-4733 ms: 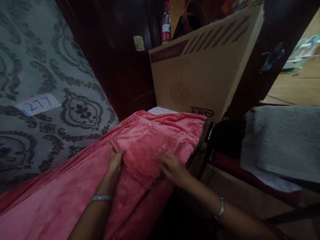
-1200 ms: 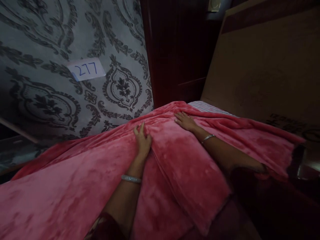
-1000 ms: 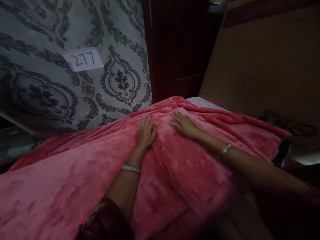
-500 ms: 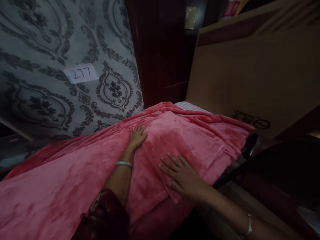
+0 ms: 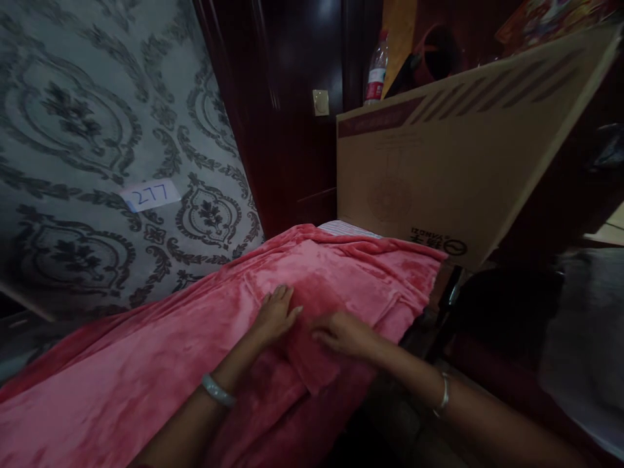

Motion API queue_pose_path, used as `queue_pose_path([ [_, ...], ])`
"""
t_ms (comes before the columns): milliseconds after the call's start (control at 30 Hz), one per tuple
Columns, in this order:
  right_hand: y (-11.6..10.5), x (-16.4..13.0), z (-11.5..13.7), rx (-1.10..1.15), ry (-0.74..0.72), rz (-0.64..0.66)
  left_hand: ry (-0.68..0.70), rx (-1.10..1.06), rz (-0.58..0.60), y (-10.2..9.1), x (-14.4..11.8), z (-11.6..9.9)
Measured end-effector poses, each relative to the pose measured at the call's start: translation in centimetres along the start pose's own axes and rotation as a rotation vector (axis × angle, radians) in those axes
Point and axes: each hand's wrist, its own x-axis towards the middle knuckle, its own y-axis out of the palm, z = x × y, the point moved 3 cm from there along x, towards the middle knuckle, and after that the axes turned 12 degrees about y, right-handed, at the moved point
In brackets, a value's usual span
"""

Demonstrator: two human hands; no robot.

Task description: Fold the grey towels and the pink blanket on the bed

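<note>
A pink plush blanket (image 5: pixel 185 344) spreads across the surface before me. On it lies a flat folded piece of the same pink plush (image 5: pixel 316 370), its corner pointing toward me; whether it is separate from the blanket I cannot tell. My left hand (image 5: pixel 277 315) rests on the plush with its fingers stretched out and the thumb apart. Just right of it, my right hand (image 5: pixel 346 335) is over the folded piece, its fingers bent and smeared by motion. Whether they grip any cloth is unclear.
A large cardboard box (image 5: pixel 429 169) stands behind the blanket at right, with a plastic bottle (image 5: pixel 376 71) beyond its top edge. Patterned wallpaper (image 5: pixel 88 130) bearing a paper label (image 5: pixel 151 195) is at left, beside a dark red wooden panel (image 5: pixel 283 130). Striped fabric (image 5: pixel 346 227) shows at the back.
My view has shifted up and right. The right hand has moved from lying flat with spread fingers to a bent-finger pose nearer the left hand. The left hand has moved onto the folded piece's edge.
</note>
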Motion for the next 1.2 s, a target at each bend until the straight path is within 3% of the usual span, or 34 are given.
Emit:
queue_pose_path([
  [100, -3.7, 3.6, -3.3, -0.061, 0.157, -0.183, -0.009, 0.034, 0.024, 0.9, -0.9, -1.2],
  [167, -5.0, 5.9, -5.9, -0.169, 0.273, -0.215, -0.030, 0.070, 0.025, 1.4, -1.0, -1.3],
  [300, -3.2, 8.0, -10.6, -0.324, 0.400, -0.063, -0.056, 0.154, 0.004, 3.0, -1.3, -0.9],
  [400, -1.2, 8.0, -12.6, -0.324, 0.423, -0.056, -0.031, 0.175, -0.023, 4.3, -1.6, -0.3],
  [567, -0.9, 8.0, -12.8, -0.312, 0.421, -0.041, -0.005, 0.159, -0.053, 4.5, -1.6, 0.4],
  [667, -2.2, 8.1, -12.3, -0.284, 0.435, 0.025, -0.024, 0.113, 0.029, 3.3, -1.3, -0.1],
  [767, -3.8, 7.3, -12.2, -0.256, 0.449, 0.115, -0.039, 0.019, 0.144, 1.7, -2.0, -2.1],
  [833, -4.6, 6.0, -12.3, -0.259, 0.444, 0.116, 0.048, -0.049, 0.161, 1.2, -3.1, -4.3],
  [933, -4.8, 3.1, -12.7, -0.311, 0.474, 0.053, 0.224, -0.113, 0.134, 1.8, -5.2, -7.5],
  [1000, -4.3, 1.2, -13.1, -0.351, 0.504, 0.019, 0.265, -0.094, 0.108, 3.0, -6.3, -8.5],
  [1200, -3.0, -0.7, -13.9, -0.362, 0.489, -0.058, 0.339, -0.068, 0.060, 4.7, -7.4, -7.8],
])
